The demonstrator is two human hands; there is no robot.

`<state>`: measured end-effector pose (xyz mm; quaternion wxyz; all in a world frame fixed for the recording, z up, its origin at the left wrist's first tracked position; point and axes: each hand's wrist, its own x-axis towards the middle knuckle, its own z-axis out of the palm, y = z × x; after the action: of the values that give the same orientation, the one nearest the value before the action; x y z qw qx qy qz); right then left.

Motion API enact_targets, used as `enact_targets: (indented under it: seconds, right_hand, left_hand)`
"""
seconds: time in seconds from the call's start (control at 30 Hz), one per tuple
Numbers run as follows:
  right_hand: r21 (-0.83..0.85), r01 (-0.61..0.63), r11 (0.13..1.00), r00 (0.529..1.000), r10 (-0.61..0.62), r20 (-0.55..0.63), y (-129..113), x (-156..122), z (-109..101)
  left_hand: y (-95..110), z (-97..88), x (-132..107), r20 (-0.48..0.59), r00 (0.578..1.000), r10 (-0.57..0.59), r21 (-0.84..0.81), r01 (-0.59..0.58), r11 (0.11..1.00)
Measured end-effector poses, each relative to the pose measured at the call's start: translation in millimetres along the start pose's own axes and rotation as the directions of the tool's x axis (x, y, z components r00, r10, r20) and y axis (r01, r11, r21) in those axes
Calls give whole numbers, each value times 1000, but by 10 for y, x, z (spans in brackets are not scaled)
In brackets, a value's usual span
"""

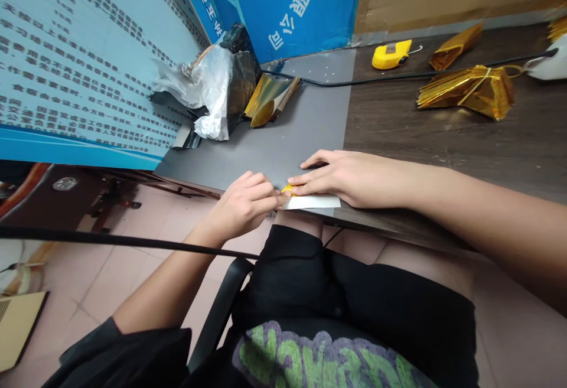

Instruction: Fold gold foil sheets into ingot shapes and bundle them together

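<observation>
A small sheet of foil paper (pixel 312 201), white on the face that shows and gold at a folded part, lies at the table's front edge. My left hand (pixel 248 202) is closed at the sheet's left end, fingers curled and pinching it. From the right, my right hand (pixel 339 176) rests on the table with its fingers stretched out. Its fingertips press on the gold fold, close to the left fingertips. How the fold runs under the fingers is hidden.
Gold foil pieces (pixel 272 101) lie by a crumpled plastic bag (pixel 217 87) at the back left. A yellow tape measure (pixel 391 55), a tied gold foil bundle (pixel 467 90) and a folded gold piece (pixel 456 47) lie at the back right. A black cable (pixel 363 81) crosses the table (pixel 390 128).
</observation>
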<state>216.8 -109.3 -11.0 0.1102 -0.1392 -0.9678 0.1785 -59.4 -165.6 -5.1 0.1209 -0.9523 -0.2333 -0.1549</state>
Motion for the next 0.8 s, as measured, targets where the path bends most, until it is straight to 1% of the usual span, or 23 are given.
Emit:
enact_targets:
  seconds: [0.07, 0.17, 0.27, 0.33, 0.43, 0.5, 0.57, 0.63, 0.67, 0.73, 0.8]
  right_hand:
    - [-3, 5, 1000, 1000, -5, 4, 9, -1, 6]
    - [-20, 7, 1000, 1000, -6, 14, 21, -3, 14]
    - [-19, -7, 1000, 1000, 7, 16, 25, -2, 20]
    - [-11, -12, 1000, 1000, 12, 14, 19, 0, 20]
    - [1, -29, 1000, 999, 29, 29, 2, 6, 10]
    - [8, -41, 999, 998, 40, 39, -9, 9, 3]
    - [11, -39, 999, 998, 39, 41, -15, 12, -1]
    - [10, -31, 999, 999, 30, 29, -12, 12, -1]
    - [10, -28, 1000, 999, 28, 21, -9, 12, 1]
    - [13, -28, 1000, 1000, 28, 10, 0, 12, 4]
    - [21, -30, 999, 999, 29, 16, 7, 11, 4]
  left_hand:
    - [12, 34, -59, -26, 1000, 8, 19, -7, 1000]
    - [57, 125, -145, -114, 993, -3, 52, 9, 999]
    - [114, 198, -200, -189, 982, -27, 41, 35, 999]
    - [143, 204, -217, -229, 973, -44, 19, 49, 999]
    - [164, 165, -227, -266, 962, -61, -16, 59, 998]
    - [174, 140, -229, -300, 948, -109, -59, 95, 994]
    - [190, 136, -230, -331, 922, -203, -127, 169, 977]
    - [212, 157, -228, -312, 899, -307, -182, 261, 948]
    - [222, 174, -228, -282, 898, -337, -187, 294, 937]
    - [241, 208, -227, -220, 908, -357, -167, 326, 931]
    - [254, 232, -229, -203, 910, -362, -167, 333, 928]
